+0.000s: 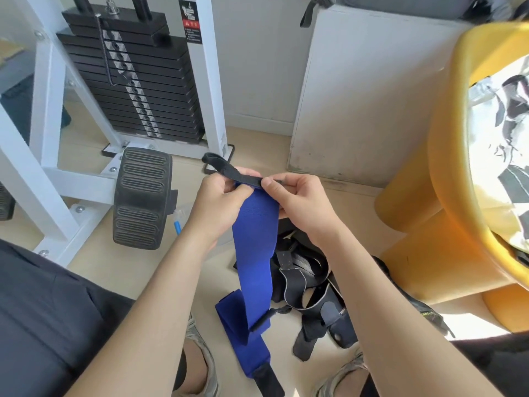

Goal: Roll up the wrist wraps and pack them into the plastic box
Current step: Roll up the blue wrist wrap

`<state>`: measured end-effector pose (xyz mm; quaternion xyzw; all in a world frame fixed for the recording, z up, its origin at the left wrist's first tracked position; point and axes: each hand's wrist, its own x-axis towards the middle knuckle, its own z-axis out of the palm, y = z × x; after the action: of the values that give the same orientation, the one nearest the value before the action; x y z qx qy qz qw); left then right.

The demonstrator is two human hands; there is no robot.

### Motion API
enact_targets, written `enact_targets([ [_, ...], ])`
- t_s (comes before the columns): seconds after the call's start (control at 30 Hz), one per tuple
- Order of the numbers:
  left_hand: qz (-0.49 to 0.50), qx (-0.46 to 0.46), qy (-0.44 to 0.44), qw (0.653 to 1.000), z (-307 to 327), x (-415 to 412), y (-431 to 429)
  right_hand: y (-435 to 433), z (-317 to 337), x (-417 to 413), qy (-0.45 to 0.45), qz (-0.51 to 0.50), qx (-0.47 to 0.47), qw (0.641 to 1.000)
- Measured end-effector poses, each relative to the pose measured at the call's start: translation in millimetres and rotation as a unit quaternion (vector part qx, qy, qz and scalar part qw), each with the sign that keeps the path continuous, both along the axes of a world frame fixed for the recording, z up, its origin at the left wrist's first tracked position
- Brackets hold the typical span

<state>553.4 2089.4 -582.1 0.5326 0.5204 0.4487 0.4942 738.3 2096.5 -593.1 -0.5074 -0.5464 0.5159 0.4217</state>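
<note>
Left hand and right hand, close together, pinching the black top end of a blue wrist wrap, its tail hanging to the floor beside black wraps, warning sticker on the weight stack showing print too small to read

Warning sticker on the white upright of the weight machine: black ground, white pictogram with a down arrow at top, red band with a warning triangle, then lines of small white print, too small to read. Silver strip down the black weight stack: any figures beside the pin holes illegible. Yellow-green lettering on the dark shoe at right: blurred, not readable.
</note>
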Motion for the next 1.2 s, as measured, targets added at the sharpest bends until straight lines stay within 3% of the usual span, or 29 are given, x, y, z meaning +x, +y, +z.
enact_targets([
  [0.13, 0.004, -0.033, -0.028, 0.999, 3, 1, -2, 1, -4, 1, -0.043, -0.016, 0.044, 0.998],
  [0.4, 0.001, -0.01, 0.073, 0.997, -16, 0, -1, -1, -22, 4, -0.023, -0.027, 0.034, 0.999],
  [0.53, -0.009, -0.022, 0.001, 1.0, -13, 7, -4, 1, -25, 9, -0.015, -0.043, 0.046, 0.998],
  [0.7, -0.018, -0.153, -0.095, 0.984, -10, 5, 2, 0, -24, 12, -0.003, -0.045, 0.044, 0.998],
  [0.97, 0.007, -0.128, 0.035, 0.991, -24, 10, 0, -4, -29, 15, 0.02, 0.028, 0.003, 0.999],
  [1.2, 0.022, -0.057, 0.015, 0.998, -19, 5, -2, -3, -28, 18, 0.124, 0.049, -0.041, 0.99],
])
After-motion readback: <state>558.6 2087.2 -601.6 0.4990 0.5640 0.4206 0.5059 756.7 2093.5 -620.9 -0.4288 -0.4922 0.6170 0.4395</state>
